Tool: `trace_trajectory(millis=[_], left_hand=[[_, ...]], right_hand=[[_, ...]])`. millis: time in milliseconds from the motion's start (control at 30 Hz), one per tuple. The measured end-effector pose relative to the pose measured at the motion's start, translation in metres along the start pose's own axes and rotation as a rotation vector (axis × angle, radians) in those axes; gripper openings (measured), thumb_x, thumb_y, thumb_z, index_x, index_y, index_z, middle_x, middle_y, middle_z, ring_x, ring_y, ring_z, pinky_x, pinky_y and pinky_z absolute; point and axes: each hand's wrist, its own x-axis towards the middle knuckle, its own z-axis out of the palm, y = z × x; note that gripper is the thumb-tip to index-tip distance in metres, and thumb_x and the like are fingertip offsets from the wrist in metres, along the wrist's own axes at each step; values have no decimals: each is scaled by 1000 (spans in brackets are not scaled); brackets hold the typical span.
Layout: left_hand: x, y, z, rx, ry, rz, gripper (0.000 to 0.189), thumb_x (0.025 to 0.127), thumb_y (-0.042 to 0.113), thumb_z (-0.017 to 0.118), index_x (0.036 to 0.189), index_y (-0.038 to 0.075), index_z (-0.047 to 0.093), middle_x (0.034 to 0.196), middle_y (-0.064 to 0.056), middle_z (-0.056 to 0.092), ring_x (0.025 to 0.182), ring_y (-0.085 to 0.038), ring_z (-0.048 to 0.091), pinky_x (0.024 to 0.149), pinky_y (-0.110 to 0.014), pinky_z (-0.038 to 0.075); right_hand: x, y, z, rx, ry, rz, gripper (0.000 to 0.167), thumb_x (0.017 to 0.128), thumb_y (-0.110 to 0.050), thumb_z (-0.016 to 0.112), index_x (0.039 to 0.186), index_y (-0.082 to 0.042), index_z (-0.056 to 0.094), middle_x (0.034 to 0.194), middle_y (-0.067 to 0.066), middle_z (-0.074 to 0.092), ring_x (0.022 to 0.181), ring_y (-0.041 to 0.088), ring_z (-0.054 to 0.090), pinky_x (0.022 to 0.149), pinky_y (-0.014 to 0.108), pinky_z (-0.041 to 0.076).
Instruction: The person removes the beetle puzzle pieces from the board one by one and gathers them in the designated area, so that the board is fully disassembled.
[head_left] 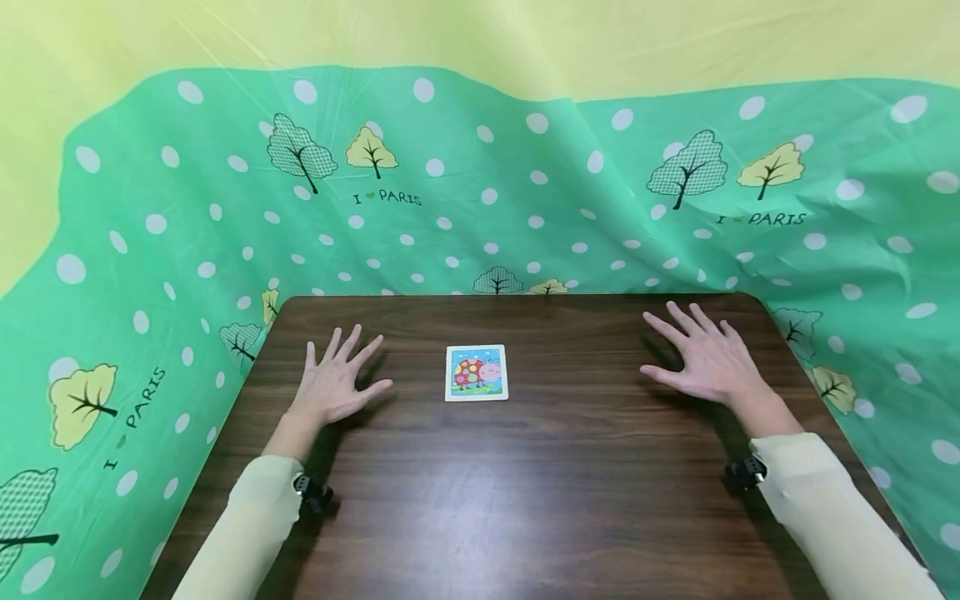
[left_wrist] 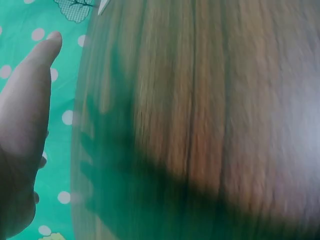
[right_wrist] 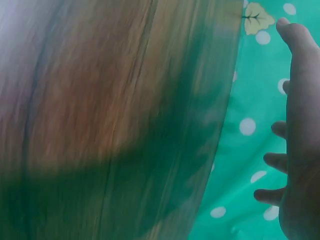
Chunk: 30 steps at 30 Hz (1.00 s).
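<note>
A small square picture puzzle (head_left: pixel 477 373) with a white border and a ladybug drawing lies flat on the dark wooden table (head_left: pixel 480 467), between the two hands. To its left, my left hand (head_left: pixel 335 379) spreads its fingers and holds nothing. My right hand (head_left: pixel 703 357), farther off on the other side, is likewise spread wide with nothing in it. Both wrist views show the hands apart from the tabletop, their shadows falling on the wood. A sliver of a white edge (left_wrist: pixel 103 6) shows at the top of the left wrist view.
Green cloth (head_left: pixel 465 192) with white dots, trees and lettering hangs behind the table and along both sides. Dark wrist cameras sit at the left cuff (head_left: pixel 313 493) and the right cuff (head_left: pixel 746 473). The table's far edge runs just beyond the fingertips.
</note>
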Motion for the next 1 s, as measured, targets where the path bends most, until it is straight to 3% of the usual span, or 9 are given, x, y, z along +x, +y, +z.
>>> trace_trajectory(millis=[200, 600, 1000], left_hand=[[7, 13, 2, -26, -10, 5, 92, 101, 81, 55, 178, 37, 32, 191, -12, 22, 177, -50, 17, 134, -88, 6], [28, 32, 20, -122, 41, 62, 89, 100, 74, 64, 176, 35, 39, 190, -11, 27, 178, -45, 18, 134, -87, 10], [41, 56, 25, -215, 39, 96, 91, 98, 71, 70, 175, 33, 41, 190, -8, 26, 179, -43, 15, 136, -85, 7]], right_hand=[[9, -17, -1, 14, 6, -30, 98, 98, -77, 67, 179, -34, 31, 184, 21, 36, 166, 55, 38, 122, 85, 39], [26, -49, -11, 135, 50, -53, 90, 100, -70, 70, 177, -33, 38, 185, 17, 36, 168, 52, 38, 123, 80, 41], [46, -79, -20, 180, 62, -101, 90, 101, -67, 71, 177, -33, 37, 185, 17, 36, 165, 50, 41, 120, 78, 45]])
